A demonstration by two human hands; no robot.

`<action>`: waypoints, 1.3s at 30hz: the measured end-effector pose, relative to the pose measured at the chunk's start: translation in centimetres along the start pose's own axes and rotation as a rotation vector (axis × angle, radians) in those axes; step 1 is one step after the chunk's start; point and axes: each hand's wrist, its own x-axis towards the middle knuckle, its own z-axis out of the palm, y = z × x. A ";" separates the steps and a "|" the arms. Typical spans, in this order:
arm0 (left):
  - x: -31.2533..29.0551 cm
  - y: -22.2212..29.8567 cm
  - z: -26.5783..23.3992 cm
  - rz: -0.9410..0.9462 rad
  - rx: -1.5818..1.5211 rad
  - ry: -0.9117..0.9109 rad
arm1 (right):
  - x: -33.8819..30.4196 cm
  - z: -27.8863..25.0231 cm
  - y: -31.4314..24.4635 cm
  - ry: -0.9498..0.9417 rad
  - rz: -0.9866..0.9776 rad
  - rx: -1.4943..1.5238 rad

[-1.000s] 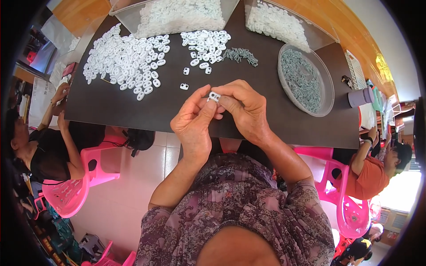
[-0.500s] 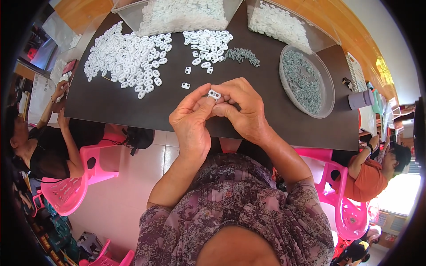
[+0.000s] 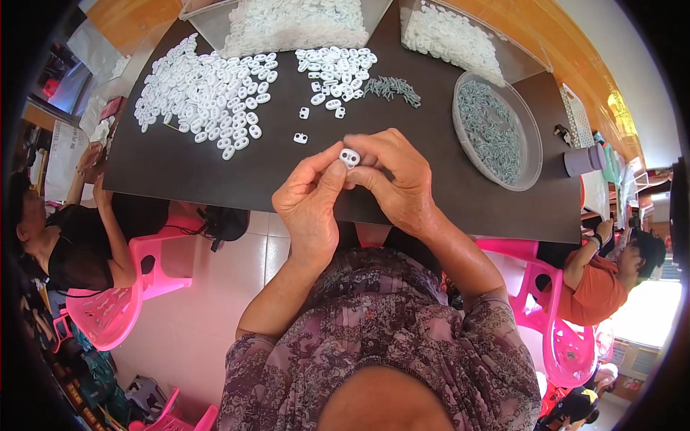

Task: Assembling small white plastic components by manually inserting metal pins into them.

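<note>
Both hands meet over the near edge of a dark table (image 3: 180, 165). My left hand (image 3: 309, 205) and my right hand (image 3: 395, 176) pinch one small white two-hole plastic piece (image 3: 350, 157) between their fingertips. On the table just beyond lies a single white piece (image 3: 300, 138), with two more (image 3: 321, 112) a little farther. A big heap of the same white pieces (image 3: 205, 93) spreads at the left and a smaller heap (image 3: 334, 72) lies in the middle. A small pile of grey springs (image 3: 392, 87) lies beside it.
A round clear dish of grey springs (image 3: 496, 129) stands at the right. Two clear tubs of white parts (image 3: 287, 25) (image 3: 460, 39) stand at the back. A grey cup (image 3: 586, 159) is at the far right. People sit on pink chairs (image 3: 115, 302) (image 3: 568, 345) on both sides.
The hands stay together with the white piece and have shifted slightly; the fingers turn the piece a little. Nothing on the table has moved.
</note>
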 end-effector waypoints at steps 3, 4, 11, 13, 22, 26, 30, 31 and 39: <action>0.2 0.2 -0.2 0.012 0.018 0.000 | 0.1 -0.1 -0.5 -0.028 0.066 0.024; 0.3 0.1 -0.6 0.002 0.029 -0.037 | 0.1 -0.1 -0.4 -0.028 0.067 0.024; 0.9 0.5 -1.0 -0.003 0.052 -0.127 | -0.1 0.1 0.3 -0.014 -0.062 0.002; 0.9 0.2 -1.1 0.013 0.041 -0.129 | -0.1 0.2 0.2 -0.011 -0.058 0.007; 0.7 0.2 -1.1 0.046 0.087 -0.102 | -0.2 0.5 -0.7 -0.007 0.087 0.081; 0.8 0.2 -1.1 0.058 0.102 -0.117 | 0.0 0.2 -0.4 -0.021 -0.009 0.048; 0.8 -0.1 -1.1 0.090 0.122 -0.122 | -0.1 0.1 -0.2 -0.021 -0.062 0.027; 0.8 -0.3 -1.2 0.128 0.138 -0.126 | -0.1 0.2 -0.2 -0.020 -0.061 0.027; 0.5 -1.1 -1.1 0.185 0.149 -0.085 | -0.4 0.6 -0.2 0.034 -0.081 0.005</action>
